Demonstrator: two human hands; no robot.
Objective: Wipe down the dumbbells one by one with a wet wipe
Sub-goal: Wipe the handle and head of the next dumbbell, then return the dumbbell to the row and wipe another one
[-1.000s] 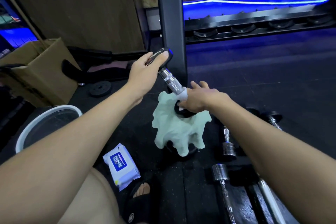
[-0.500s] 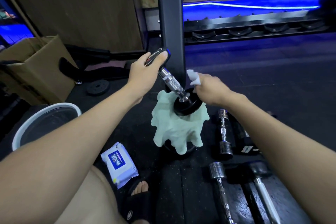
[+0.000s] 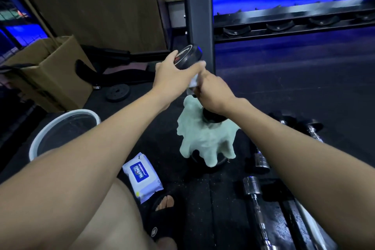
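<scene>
Left hand grips dumbbell top; right hand holds wipe on handle.

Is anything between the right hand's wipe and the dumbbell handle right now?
Nothing visible. The right hand grips the wipe on the dumbbell handle just below the top head, which the left hand holds. The green cloth sits lower, under the bottom head, clear of the handle.
</scene>
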